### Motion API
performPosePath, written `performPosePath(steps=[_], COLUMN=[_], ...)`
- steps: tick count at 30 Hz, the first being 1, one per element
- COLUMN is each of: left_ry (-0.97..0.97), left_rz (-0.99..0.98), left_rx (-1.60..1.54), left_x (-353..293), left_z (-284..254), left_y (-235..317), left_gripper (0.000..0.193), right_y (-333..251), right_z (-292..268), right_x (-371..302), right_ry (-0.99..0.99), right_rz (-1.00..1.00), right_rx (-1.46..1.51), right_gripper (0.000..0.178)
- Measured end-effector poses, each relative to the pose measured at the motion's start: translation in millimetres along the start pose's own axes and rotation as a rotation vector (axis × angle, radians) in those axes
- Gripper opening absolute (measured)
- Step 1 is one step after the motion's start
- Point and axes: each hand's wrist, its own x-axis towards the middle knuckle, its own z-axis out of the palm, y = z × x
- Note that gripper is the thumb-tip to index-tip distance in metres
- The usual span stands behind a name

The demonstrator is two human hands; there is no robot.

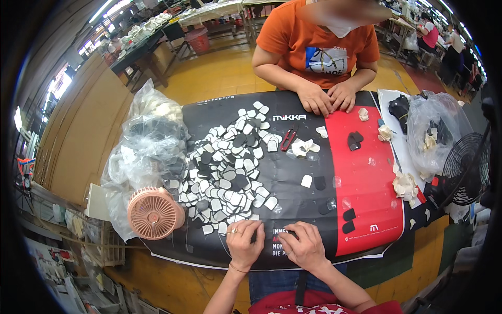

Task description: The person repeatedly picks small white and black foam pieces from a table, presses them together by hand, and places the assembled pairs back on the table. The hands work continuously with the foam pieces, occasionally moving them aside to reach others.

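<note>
At the near edge of the black and red table mat (303,209), my left hand (244,243) has its fingers curled in, with a ring and a thin bracelet showing. A small white pad lies just past its fingertips. My right hand (303,245) is beside it, fingers bent and drawn together over the mat's printed letters. Whatever either hand pinches is hidden or too small to name. Left of centre spreads a loose pile of small rounded pads (222,172), white on one face and black on the other. Separate white (306,181) and black pads (349,214) lie farther right.
A pink fan (155,213) and bulging plastic bags (149,152) stand at the left. Red-handled snips (287,138) and crumpled tape scraps (305,147) lie mid-mat. A black fan (464,167) and another bag (431,131) are at right. Across the table, a co-worker's hands (327,98) rest on the mat.
</note>
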Motion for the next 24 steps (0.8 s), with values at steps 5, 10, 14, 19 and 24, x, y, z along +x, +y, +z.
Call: performPosePath(steps=[5, 10, 14, 19, 24], left_ry=[-0.020, 0.010, 0.024, 0.042, 0.038], left_rz=[-0.004, 0.001, -0.010, -0.006, -0.015], left_rx=[0.006, -0.002, 0.002, -0.014, -0.023], left_x=[-1.3, 0.1, -0.7, -1.3, -0.7], left_z=[-0.4, -0.5, -0.2, 1.2, 0.8], left_y=[-0.2, 0.0, 0.1, 0.0, 0.6], left_gripper=[0.012, 0.011, 0.011, 0.011, 0.010], right_y=[1.1, 0.6, 1.2, 2.6, 2.6], right_z=[2.0, 0.9, 1.4, 3.3, 4.0], right_x=[-1.1, -1.1, -1.1, -3.3, -3.6], right_ry=[-0.004, -0.007, -0.008, -0.004, -0.004], right_rz=[0.007, 0.001, -0.016, -0.018, -0.015], right_rx=[0.006, -0.010, -0.016, -0.009, -0.009], right_gripper=[0.020, 0.020, 0.020, 0.019, 0.019])
